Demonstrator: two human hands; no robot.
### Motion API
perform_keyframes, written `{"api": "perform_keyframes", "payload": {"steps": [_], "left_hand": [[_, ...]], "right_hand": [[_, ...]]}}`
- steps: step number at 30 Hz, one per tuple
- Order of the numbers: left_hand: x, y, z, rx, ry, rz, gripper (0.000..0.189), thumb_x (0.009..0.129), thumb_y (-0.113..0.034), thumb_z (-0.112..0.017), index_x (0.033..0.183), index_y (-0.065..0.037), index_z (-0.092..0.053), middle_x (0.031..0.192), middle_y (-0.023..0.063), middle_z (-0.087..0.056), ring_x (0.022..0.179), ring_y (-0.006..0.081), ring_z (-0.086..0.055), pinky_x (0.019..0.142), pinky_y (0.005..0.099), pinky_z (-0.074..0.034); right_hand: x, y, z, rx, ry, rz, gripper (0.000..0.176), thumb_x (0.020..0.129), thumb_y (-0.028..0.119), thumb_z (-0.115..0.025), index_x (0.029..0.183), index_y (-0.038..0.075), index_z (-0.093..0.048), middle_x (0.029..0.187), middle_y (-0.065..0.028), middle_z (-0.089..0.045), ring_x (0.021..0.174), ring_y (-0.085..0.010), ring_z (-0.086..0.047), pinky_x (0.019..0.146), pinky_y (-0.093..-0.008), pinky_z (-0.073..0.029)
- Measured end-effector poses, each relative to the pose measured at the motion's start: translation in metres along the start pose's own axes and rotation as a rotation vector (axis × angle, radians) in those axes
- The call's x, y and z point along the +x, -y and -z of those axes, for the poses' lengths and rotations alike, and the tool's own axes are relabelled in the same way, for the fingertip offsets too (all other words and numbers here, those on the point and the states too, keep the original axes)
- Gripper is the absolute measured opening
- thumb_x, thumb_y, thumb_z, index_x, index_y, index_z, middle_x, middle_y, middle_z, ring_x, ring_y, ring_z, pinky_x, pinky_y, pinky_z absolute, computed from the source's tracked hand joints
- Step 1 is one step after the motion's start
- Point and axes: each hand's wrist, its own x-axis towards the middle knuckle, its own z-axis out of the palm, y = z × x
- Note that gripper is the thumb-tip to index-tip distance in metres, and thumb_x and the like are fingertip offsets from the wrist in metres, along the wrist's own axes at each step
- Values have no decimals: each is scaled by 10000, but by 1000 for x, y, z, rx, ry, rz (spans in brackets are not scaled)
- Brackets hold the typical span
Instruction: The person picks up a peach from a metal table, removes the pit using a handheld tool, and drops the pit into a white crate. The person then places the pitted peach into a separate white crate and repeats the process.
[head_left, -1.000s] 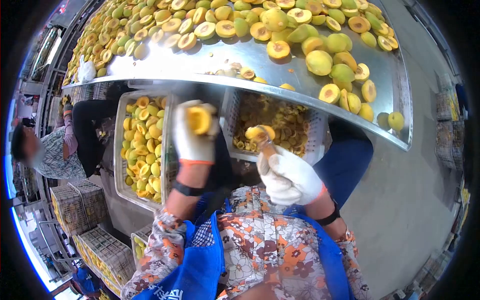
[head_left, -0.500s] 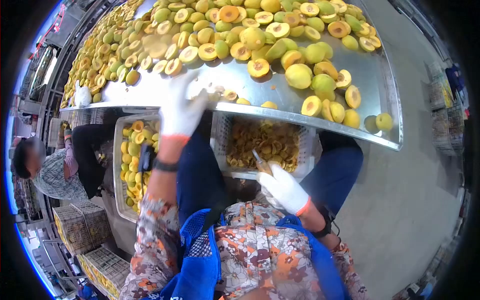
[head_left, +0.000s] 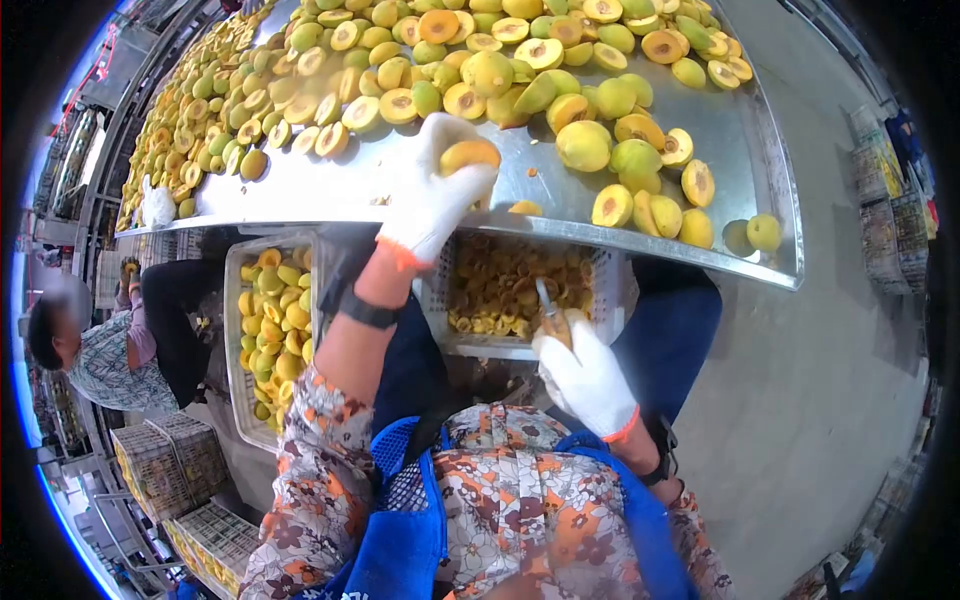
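Observation:
My left hand [head_left: 435, 195], in a white glove, is closed around a yellow peach half [head_left: 469, 156] above the near edge of the metal table [head_left: 640, 238]. In my right hand [head_left: 583, 375], also gloved, is a small knife [head_left: 556, 322] with a wooden handle, its narrow metal tip pointing up and away from me. The tip is over a white crate [head_left: 490, 348] of brownish peach scraps [head_left: 515, 285] between my knees. Another peach half [head_left: 525, 208] lies by the table edge, near my left hand.
Many halved peaches [head_left: 370, 60] cover the far side of the table. To my left stands a crate [head_left: 237, 375] of yellow fruit. A seated person [head_left: 110, 340] works further left, near stacked crates [head_left: 165, 460]. More crates [head_left: 890, 240] stand far right.
My left hand, blurred before, has moved right and now grips a peach half. Some pieces near the table edge no longer show there. My right hand has shifted slightly right with the knife.

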Motion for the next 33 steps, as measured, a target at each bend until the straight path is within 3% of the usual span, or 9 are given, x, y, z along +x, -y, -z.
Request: {"api": "perform_keyframes", "payload": {"steps": [5, 12, 14, 16, 20, 24, 26, 30, 33], "left_hand": [[-68, -19, -11, -631, 67, 270, 352, 939, -292, -572, 1229, -94, -551, 930, 137, -636, 611, 137, -553, 461, 206, -376], [-101, -25, -33, -593, -111, 281, 372, 1078, -347, -416, 1171, -56, -628, 968, 98, -664, 847, 157, -633, 753, 278, -527], [-105, -31, -32, -238, -68, 48, 360, 1085, -283, -408, 1203, -21, -625, 986, 67, -679, 882, 118, -604, 823, 270, -494], [-111, -40, -39, -386, -115, 159, 332, 1078, -252, -438, 1213, -15, -627, 993, 64, -688, 901, 117, -606, 827, 278, -502], [-120, -37, -41, -254, -130, 118, 267, 1060, -196, -501, 1217, -16, -619, 982, 92, -703, 881, 127, -624, 806, 303, -522], [-124, -40, -45, -187, -145, 89, 251, 1076, -173, -455, 1185, -19, -622, 956, 59, -682, 897, 104, -607, 833, 283, -512], [-125, -39, -46, -249, -121, 94, 253, 1078, -171, -450, 1191, -19, -617, 971, 64, -677, 906, 108, -605, 840, 287, -512], [-126, -26, -49, -199, -113, -41, 254, 1080, -162, -440, 1234, -31, -593, 1021, 73, -668, 914, 113, -603, 843, 288, -511], [-116, -19, -36, -276, 45, 48, 262, 1072, -175, -480, 1273, -48, -588, 1053, 69, -672, 948, 118, -610, 847, 287, -522]], "right_hand": [[-9, 44, -18, -295, -67, 296, 447, 967, 254, -663, 1228, -75, -510, 924, -319, -667, 910, -504, -665, 691, -513, -535], [-13, 39, -33, -587, -110, 588, 294, 969, 153, -628, 1186, -39, -575, 933, -295, -636, 758, -464, -663, 625, -513, -529], [-13, 28, -32, -738, -134, 736, 268, 967, 134, -625, 1170, -38, -589, 938, -292, -624, 732, -451, -658, 613, -507, -528], [-15, 24, -31, -884, -145, 891, 243, 964, 115, -622, 1153, -37, -603, 943, -288, -611, 707, -438, -652, 602, -502, -527], [-21, 34, -46, -495, -204, 433, 326, 987, 140, -594, 1241, -41, -502, 916, -336, -638, 866, -469, -655, 659, -504, -507], [-12, 23, -36, -870, -103, 852, 301, 989, 126, -580, 1234, -36, -515, 884, -198, -648, 806, -422, -636, 723, -451, -508], [-25, 42, -45, 258, -20, -37, 290, 999, 133, -559, 1243, -20, -520, 824, -87, -614, 698, -271, -606, 639, -361, -495], [-23, 34, -24, -27, 86, 123, 272, 1021, 150, -530, 1243, -6, -512, 776, -25, -568, 608, -119, -516, 540, -252, -419], [-19, 30, -2, 538, 293, -166, 167, 970, 93, -565, 1123, 30, -589, 894, -72, -559, 664, -168, -552, 586, -310, -458]]}}
